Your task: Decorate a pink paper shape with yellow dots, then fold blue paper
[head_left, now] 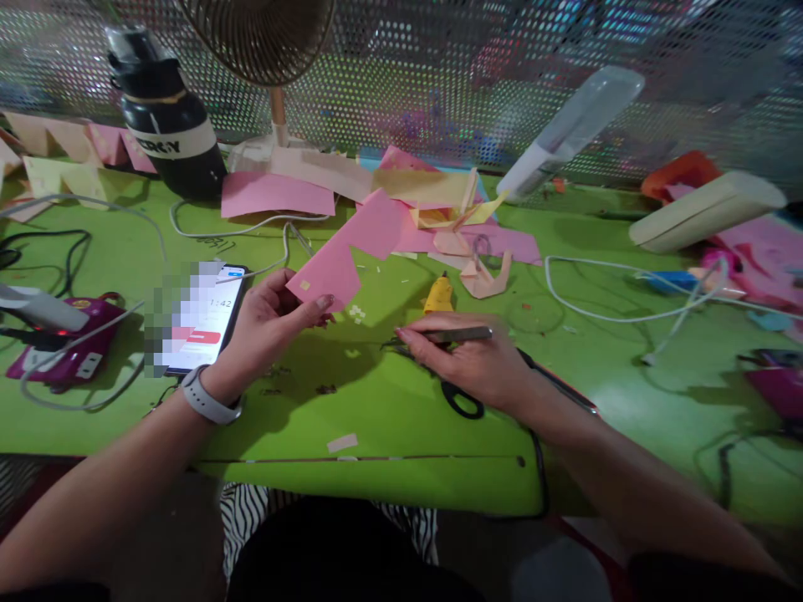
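Pinched in my left hand (269, 322) is a folded pink paper strip (342, 251) with a notched edge, raised above the green table. A small pale square sits on the strip close to my thumb. My right hand (467, 355) is closed on slim, dark metal tweezers (461, 334), whose tips point left just over the tabletop. Between the hands lie several tiny pale squares (356, 313). A black-handled pair of scissors (462, 401) lies partly hidden below my right hand. Beyond that hand is a yellow cone-shaped piece (439, 294).
A lit phone (204, 322) lies by my left wrist, near a purple power strip (69, 343). Behind stand a black bottle (172, 134) and a fan (260, 38). Cut pink and yellow papers (279, 194), white cables (602, 313) and a paper roll (706, 213) lie around.
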